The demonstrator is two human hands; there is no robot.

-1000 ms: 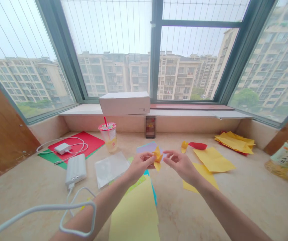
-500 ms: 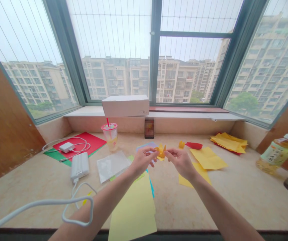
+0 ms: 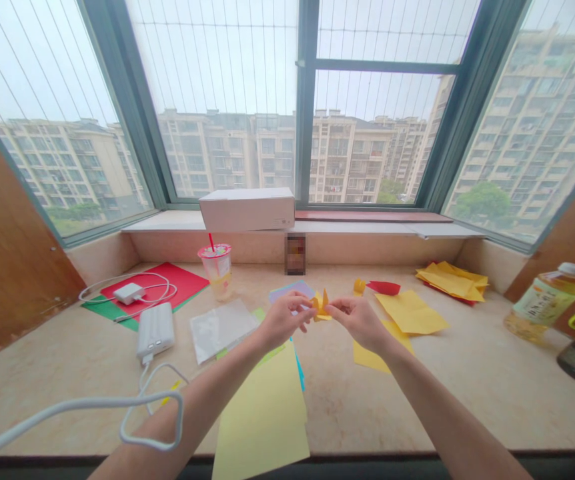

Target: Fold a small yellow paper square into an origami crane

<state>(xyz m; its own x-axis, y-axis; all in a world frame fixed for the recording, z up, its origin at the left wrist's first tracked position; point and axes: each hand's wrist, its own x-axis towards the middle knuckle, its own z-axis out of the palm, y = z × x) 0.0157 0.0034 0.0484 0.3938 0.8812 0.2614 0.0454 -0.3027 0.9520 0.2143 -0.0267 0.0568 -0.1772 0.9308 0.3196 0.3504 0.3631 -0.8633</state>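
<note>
Between my two hands is a small folded piece of orange-yellow paper [image 3: 323,307] with points sticking up. My left hand [image 3: 290,313] pinches its left side between thumb and fingertips. On the other side, my right hand [image 3: 355,319] grips the paper's right edge, fingers curled in. Just beyond my right hand lie a small curled yellow paper piece [image 3: 359,287] and a red folded paper piece [image 3: 383,288]. Yellow paper sheets [image 3: 412,313] spread beside the right wrist. Under and in front of my left forearm lies a pale yellow sheet [image 3: 262,413].
A drink cup [image 3: 217,270] with a red straw stands at the back left. A white power bank [image 3: 155,330] with cables lies left, near red paper [image 3: 167,280] and a clear plastic sleeve [image 3: 222,328]. A bottle [image 3: 545,301] stands at right. A white box [image 3: 246,210] rests on the sill.
The whole view has shifted slightly left. My hands keep hold of the folded paper, and its upright points look slightly different in angle.
</note>
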